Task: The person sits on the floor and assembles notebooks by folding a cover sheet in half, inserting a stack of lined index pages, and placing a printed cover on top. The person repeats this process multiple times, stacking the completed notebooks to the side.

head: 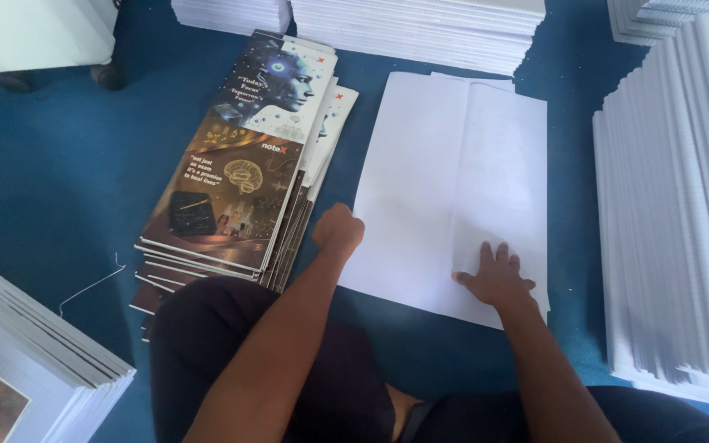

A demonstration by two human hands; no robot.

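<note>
Right hand, lower ctr-right of frame, pressed flat, fingers spread, on white paper sheets lying ctr on blue floor. Left hand curled to a fist at sheets' left edge; whether gripping anything, can't tell. Sheets likely light, floppy, easily creased; best lifted by an edge w/ support beneath. Printed covers stacked just left; white stacks at right.

Single head view, looking steeply down from above and close in over the lap onto the blue floor. Faces forward past both forearms: white sheets near centre, printed covers left of centre, paper stacks cut off at the right, top and lower-left edges. No second view, so nothing shared.
</note>
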